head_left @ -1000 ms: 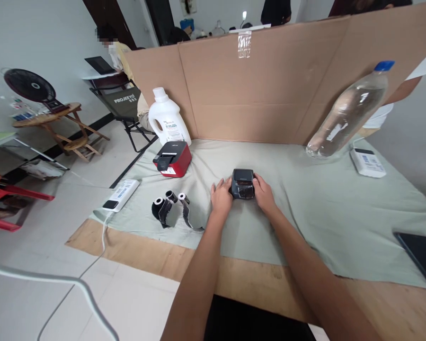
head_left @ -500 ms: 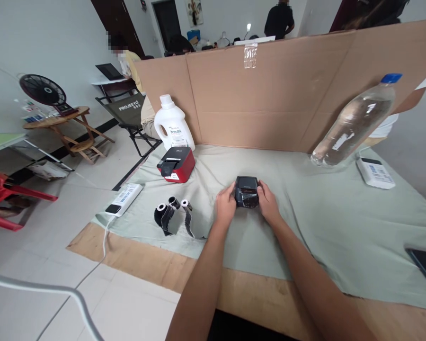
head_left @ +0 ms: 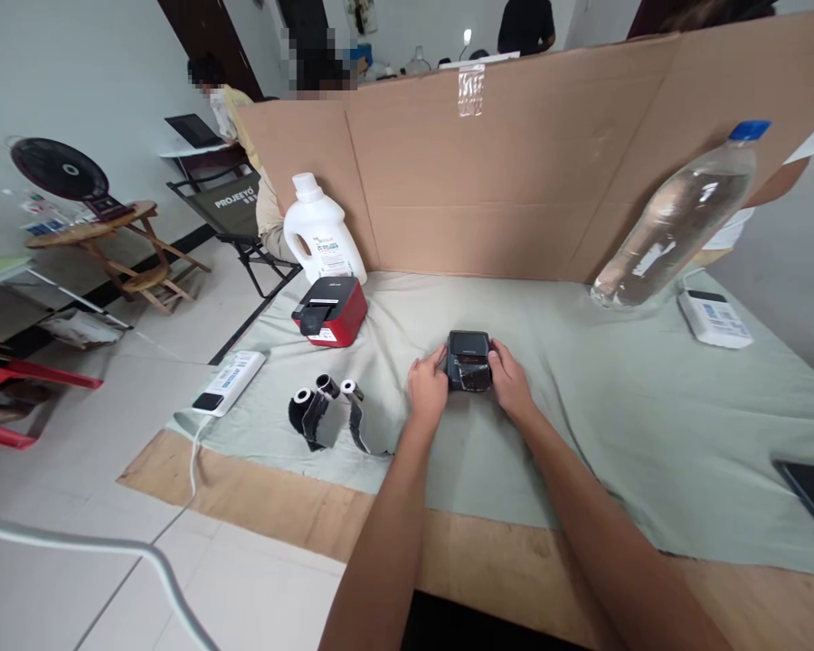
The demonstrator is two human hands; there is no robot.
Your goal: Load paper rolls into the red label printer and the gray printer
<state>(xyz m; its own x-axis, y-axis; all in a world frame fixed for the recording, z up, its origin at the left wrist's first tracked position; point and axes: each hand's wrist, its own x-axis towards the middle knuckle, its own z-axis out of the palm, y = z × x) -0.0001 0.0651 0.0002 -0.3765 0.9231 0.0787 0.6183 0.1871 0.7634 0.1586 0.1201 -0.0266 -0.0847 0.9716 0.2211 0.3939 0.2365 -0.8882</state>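
A small black box-shaped device [head_left: 468, 361] lies on the pale green cloth [head_left: 624, 398], its lower front covered by a glossy, clear-looking panel. My left hand [head_left: 428, 389] is closed against its left side, fingers curled and the index finger at the edge. Against the opposite side, my right hand [head_left: 511, 375] grips with bent fingers; its fingertips are partly hidden. To the left, several black strips with rolled ends [head_left: 326, 411] stand on the cloth, away from my hands. A red and black label printer [head_left: 332, 312] sits behind them.
A white jug [head_left: 324, 235] and a leaning water bottle [head_left: 682, 226] stand before a cardboard screen [head_left: 475, 190]. White power strips lie at left [head_left: 229, 384] and right [head_left: 714, 318]. A dark tablet-like object [head_left: 810, 493] is at the right edge. People are beyond the screen.
My left hand has shifted its fingers a little on the device's side, and the index finger now shows more. The device stays in place; the whole view has tilted slightly.
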